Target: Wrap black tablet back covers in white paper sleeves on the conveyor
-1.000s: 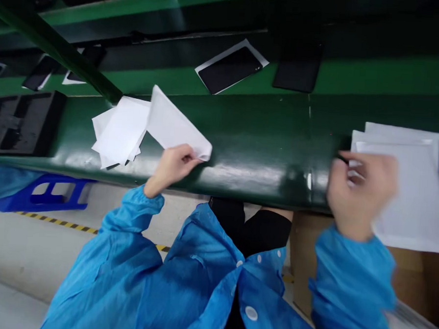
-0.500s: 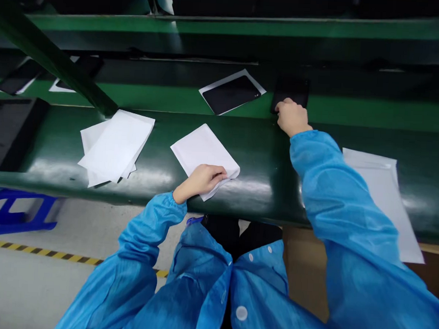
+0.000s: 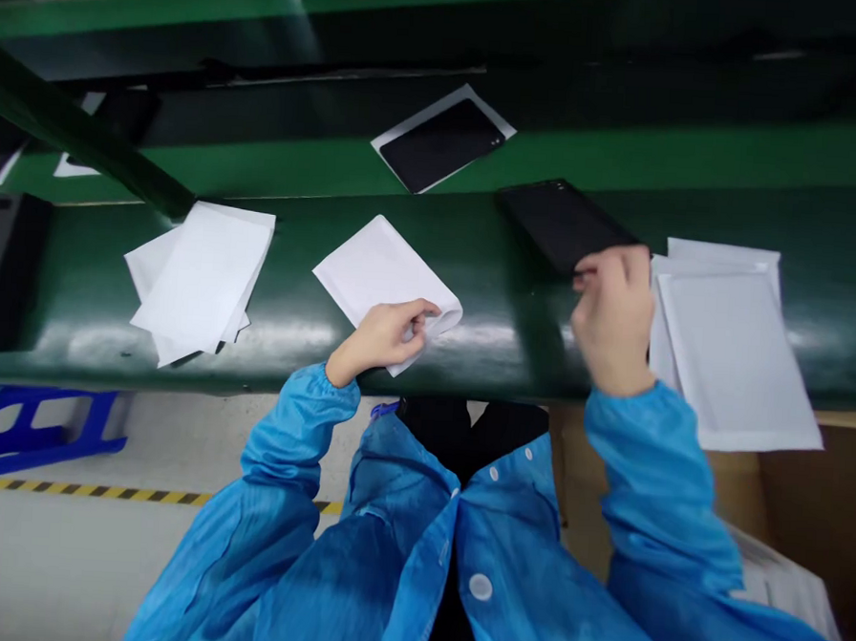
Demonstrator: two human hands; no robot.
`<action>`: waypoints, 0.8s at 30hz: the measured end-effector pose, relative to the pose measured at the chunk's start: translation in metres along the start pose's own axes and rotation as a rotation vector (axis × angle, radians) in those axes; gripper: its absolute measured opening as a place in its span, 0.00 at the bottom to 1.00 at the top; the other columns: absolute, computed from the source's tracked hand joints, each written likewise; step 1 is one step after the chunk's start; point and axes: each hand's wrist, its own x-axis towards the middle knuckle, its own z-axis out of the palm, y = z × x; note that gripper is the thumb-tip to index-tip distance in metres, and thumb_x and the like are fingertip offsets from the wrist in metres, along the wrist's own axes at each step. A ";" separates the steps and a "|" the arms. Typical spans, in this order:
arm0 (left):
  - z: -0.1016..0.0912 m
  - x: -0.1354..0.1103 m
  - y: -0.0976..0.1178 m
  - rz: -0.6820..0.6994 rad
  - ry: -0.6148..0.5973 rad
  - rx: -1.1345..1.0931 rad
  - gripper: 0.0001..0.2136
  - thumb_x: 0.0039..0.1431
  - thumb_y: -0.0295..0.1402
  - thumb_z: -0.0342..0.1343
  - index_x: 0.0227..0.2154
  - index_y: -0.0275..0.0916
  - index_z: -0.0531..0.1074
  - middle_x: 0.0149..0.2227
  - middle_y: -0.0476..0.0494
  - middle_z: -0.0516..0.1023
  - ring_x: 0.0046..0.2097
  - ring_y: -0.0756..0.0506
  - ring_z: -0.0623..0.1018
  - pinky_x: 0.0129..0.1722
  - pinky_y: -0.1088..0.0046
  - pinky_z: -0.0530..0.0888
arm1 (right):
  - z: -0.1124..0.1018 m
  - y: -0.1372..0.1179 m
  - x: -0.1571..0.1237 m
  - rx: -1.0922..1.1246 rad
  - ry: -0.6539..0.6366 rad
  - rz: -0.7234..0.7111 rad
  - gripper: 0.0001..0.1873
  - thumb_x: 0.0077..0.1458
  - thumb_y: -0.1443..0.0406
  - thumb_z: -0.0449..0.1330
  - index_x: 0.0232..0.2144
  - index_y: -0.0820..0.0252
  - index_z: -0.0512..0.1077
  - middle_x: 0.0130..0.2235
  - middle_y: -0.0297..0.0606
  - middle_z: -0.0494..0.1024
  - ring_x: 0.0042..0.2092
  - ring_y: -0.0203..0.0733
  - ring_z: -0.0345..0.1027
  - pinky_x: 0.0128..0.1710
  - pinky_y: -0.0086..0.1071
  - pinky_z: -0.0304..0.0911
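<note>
My left hand [image 3: 384,335] is closed on the near corner of a white pouch [image 3: 377,270] lying on the dark green bench [image 3: 514,315], pinching its open end. My right hand [image 3: 611,311] grips the near end of a flat black panel [image 3: 558,222] held just above the bench, between the pouch and a stack of white pouches [image 3: 732,346] on the right. Both arms wear blue sleeves.
A loose pile of white pouches [image 3: 197,280] lies on the bench at the left. Behind the bench, a green conveyor [image 3: 624,144] carries another black panel on a white sheet [image 3: 441,139]. A blue stool [image 3: 35,429] and a brown carton [image 3: 806,503] stand below.
My right hand has drawn the black panel off the conveyor back toward me over the bench. My left hand still holds the white pouch, which lies flat where it was laid.
</note>
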 end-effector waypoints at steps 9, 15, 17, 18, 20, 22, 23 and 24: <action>-0.003 -0.001 0.007 -0.058 0.026 0.072 0.14 0.66 0.32 0.54 0.51 0.38 0.77 0.34 0.48 0.79 0.29 0.50 0.73 0.35 0.73 0.72 | 0.007 -0.032 -0.180 0.442 0.320 0.367 0.03 0.68 0.65 0.61 0.43 0.54 0.75 0.43 0.43 0.77 0.43 0.47 0.76 0.41 0.41 0.75; -0.003 -0.013 0.027 -0.051 0.056 0.159 0.10 0.67 0.33 0.56 0.49 0.39 0.74 0.40 0.43 0.77 0.40 0.44 0.77 0.41 0.69 0.76 | 0.026 -0.026 -0.206 0.889 0.637 0.782 0.23 0.57 0.53 0.73 0.43 0.51 0.65 0.45 0.33 0.70 0.35 0.36 0.72 0.35 0.35 0.75; -0.003 -0.017 0.033 -0.054 0.065 0.212 0.04 0.67 0.33 0.57 0.42 0.40 0.73 0.40 0.41 0.76 0.41 0.43 0.77 0.41 0.67 0.76 | 0.028 -0.021 -0.203 1.094 0.549 0.876 0.26 0.56 0.49 0.73 0.43 0.49 0.64 0.41 0.31 0.71 0.32 0.36 0.70 0.31 0.34 0.75; -0.003 -0.018 0.035 -0.055 0.065 0.238 0.03 0.67 0.33 0.57 0.38 0.41 0.72 0.39 0.41 0.75 0.41 0.43 0.76 0.41 0.67 0.75 | 0.028 -0.018 -0.201 1.184 0.457 0.902 0.26 0.56 0.48 0.73 0.44 0.49 0.64 0.38 0.30 0.73 0.31 0.36 0.70 0.28 0.33 0.74; -0.002 -0.019 0.038 -0.071 0.068 0.271 0.07 0.68 0.35 0.56 0.33 0.41 0.70 0.36 0.43 0.74 0.38 0.44 0.76 0.39 0.67 0.74 | 0.026 -0.016 -0.195 1.308 0.305 0.920 0.26 0.55 0.47 0.73 0.44 0.49 0.66 0.36 0.30 0.76 0.28 0.37 0.70 0.24 0.32 0.71; 0.000 -0.019 0.041 -0.121 0.087 0.256 0.09 0.69 0.37 0.56 0.32 0.41 0.71 0.31 0.46 0.74 0.33 0.45 0.75 0.36 0.69 0.72 | 0.022 -0.016 -0.190 1.377 0.245 0.924 0.27 0.53 0.48 0.75 0.45 0.49 0.67 0.35 0.30 0.78 0.26 0.37 0.70 0.21 0.32 0.69; 0.001 -0.018 0.042 -0.155 0.103 0.231 0.10 0.69 0.38 0.56 0.32 0.41 0.72 0.29 0.47 0.74 0.31 0.46 0.74 0.34 0.70 0.72 | 0.020 -0.016 -0.189 1.407 0.230 0.929 0.27 0.53 0.48 0.75 0.45 0.49 0.67 0.34 0.29 0.78 0.25 0.38 0.71 0.21 0.32 0.69; 0.002 -0.017 0.044 -0.187 0.122 0.198 0.10 0.69 0.39 0.57 0.34 0.40 0.74 0.28 0.48 0.74 0.30 0.47 0.74 0.33 0.71 0.71 | 0.018 -0.017 -0.188 1.437 0.216 0.934 0.27 0.53 0.49 0.75 0.45 0.49 0.67 0.32 0.29 0.78 0.25 0.38 0.72 0.20 0.32 0.68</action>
